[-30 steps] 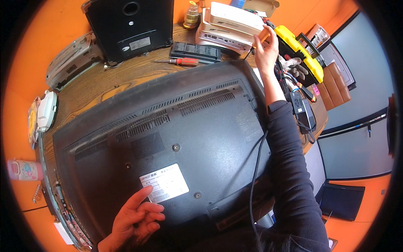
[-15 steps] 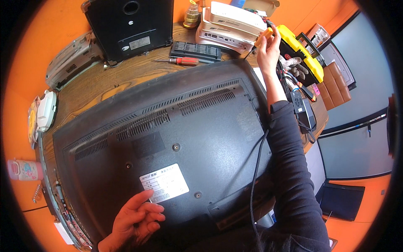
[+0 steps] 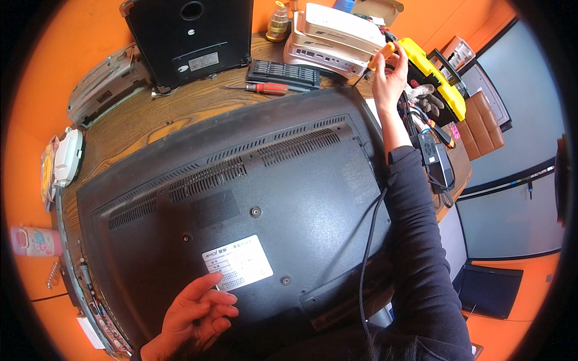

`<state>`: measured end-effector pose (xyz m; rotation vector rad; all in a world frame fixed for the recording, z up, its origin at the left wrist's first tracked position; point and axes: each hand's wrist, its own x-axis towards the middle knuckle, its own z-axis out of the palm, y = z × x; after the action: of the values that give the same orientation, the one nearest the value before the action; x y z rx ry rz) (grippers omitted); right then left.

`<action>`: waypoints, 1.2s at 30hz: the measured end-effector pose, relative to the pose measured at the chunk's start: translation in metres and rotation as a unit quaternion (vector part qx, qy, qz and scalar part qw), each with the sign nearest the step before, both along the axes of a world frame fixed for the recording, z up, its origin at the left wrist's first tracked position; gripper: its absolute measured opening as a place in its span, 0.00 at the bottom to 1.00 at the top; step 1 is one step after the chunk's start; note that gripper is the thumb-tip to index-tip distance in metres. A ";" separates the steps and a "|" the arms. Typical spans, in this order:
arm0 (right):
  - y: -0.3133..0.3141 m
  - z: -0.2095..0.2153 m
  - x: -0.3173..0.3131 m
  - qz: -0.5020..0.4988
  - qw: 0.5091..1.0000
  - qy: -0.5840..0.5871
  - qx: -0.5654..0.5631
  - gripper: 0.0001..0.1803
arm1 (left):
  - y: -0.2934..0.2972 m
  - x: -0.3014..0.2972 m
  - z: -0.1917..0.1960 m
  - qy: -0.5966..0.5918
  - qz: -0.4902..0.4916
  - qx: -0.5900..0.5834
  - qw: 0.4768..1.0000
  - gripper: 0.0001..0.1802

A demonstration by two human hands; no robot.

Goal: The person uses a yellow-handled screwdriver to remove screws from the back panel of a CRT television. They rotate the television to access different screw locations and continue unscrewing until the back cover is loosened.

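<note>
While the left hand (image 3: pixel 195 313) was laid flat with its fingers spread on the black back panel of a television (image 3: pixel 241 204), nothing was gripped in it; a white label (image 3: pixel 236 263) lay just beyond its fingertips. The television was lying face down on the wooden bench (image 3: pixel 144 120), covering most of it. The right hand (image 3: pixel 389 75) was stretched far forward, past the far edge of the television, and was closed around a yellow-handled tool (image 3: pixel 381 56), seemingly a screwdriver. White boxes (image 3: pixel 334 33) were stacked just to the left of that hand, and a yellow case (image 3: pixel 435 81) was set just to its right. A red-handled screwdriver (image 3: pixel 262 88) was lying on the bench well to the left of the right hand, beside a black ribbed block (image 3: pixel 284 72). A black cable (image 3: pixel 367 240) was draped down the panel beside the right forearm
</note>
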<state>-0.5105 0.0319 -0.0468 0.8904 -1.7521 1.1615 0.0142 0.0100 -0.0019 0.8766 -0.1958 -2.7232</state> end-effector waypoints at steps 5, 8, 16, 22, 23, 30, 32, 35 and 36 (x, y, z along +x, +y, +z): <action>0.002 0.002 0.000 0.053 0.998 -0.041 0.007 0.21 | 0.000 -0.001 0.001 0.008 -0.002 0.004 1.000 0.22; 0.001 0.002 0.001 0.087 0.994 -0.061 0.009 0.21 | 0.000 -0.001 0.001 0.016 0.002 0.008 1.000 0.22; -0.001 0.002 0.001 0.042 0.999 -0.030 0.010 0.21 | 0.001 -0.001 0.002 0.017 0.007 0.007 1.000 0.21; 0.003 0.002 0.001 0.075 0.996 -0.047 -0.004 0.25 | 0.001 -0.002 0.001 0.018 0.002 -0.002 1.000 0.21; 0.003 0.002 0.001 0.044 0.999 -0.026 0.012 0.26 | 0.001 -0.002 0.001 0.016 0.001 -0.005 1.000 0.21; 0.004 0.000 0.004 0.107 0.987 -0.113 -0.038 0.29 | 0.001 0.000 0.000 0.000 0.002 -0.016 1.000 0.22; 0.004 0.000 0.003 0.046 0.998 -0.042 0.004 0.29 | 0.001 0.000 -0.001 0.002 0.001 -0.010 1.000 0.23; 0.005 0.000 0.001 0.018 0.999 -0.032 0.030 0.29 | 0.000 0.001 -0.002 0.007 -0.001 -0.010 1.000 0.23; 0.004 0.000 0.001 0.010 0.998 -0.053 0.026 0.29 | 0.000 0.001 -0.003 0.009 -0.002 -0.012 1.000 0.23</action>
<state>-0.5093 0.0363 -0.0470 0.8930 -1.8710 1.2005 0.0153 0.0102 -0.0050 0.8467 -0.2270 -2.7247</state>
